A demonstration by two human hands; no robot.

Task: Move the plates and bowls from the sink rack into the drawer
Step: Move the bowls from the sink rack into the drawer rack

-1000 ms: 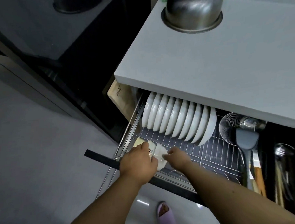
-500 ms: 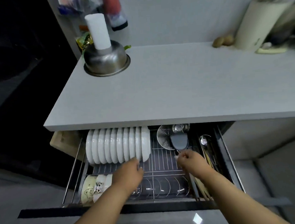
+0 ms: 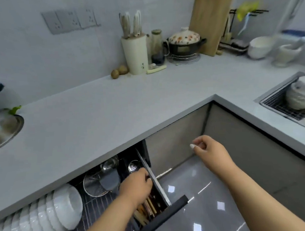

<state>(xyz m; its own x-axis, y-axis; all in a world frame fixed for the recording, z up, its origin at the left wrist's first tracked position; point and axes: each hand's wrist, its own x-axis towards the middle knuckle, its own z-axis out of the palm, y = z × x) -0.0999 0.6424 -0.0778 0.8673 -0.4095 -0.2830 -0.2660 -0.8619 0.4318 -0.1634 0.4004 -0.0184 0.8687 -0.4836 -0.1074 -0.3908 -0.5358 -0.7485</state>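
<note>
Drawer (image 3: 159,218) stands pulled out under the grey surface (image 3: 113,117), dark front panel toward the viewer. Inside, on a wire rack, a row of white plates (image 3: 40,214) stands on edge at the left end, packed close face to face. Right of them lie a wire skimmer (image 3: 93,185) and a grey spatula (image 3: 110,181); a steel ladle (image 3: 133,166) sits further right, in the narrow utensil compartment with wooden-handled sticks (image 3: 145,210).

Left hand (image 3: 136,186) is down in that utensil compartment, against the drawer's right wall. Fingers are curled downward, tips hidden behind the hand; cannot tell whether they hold anything.

Right hand (image 3: 208,150) hangs in the air in front of the cabinet corner, well apart from the drawer. Fingers loosely curled, thumb and forefinger near each other, nothing seen between them.

At the far right edge, the sink rack (image 3: 279,106) is sunk into the surface. A stack of white bowls (image 3: 299,95) rests on it, blurred and partly cut off by the frame.

Along the back wall: knife block (image 3: 135,53), glass jar (image 3: 157,47), lidded clay pot (image 3: 184,42) on a wire trivet, wooden cutting board (image 3: 212,22) leaning upright, two potatoes (image 3: 119,71). A steel basin (image 3: 3,128) sits at the left edge.
</note>
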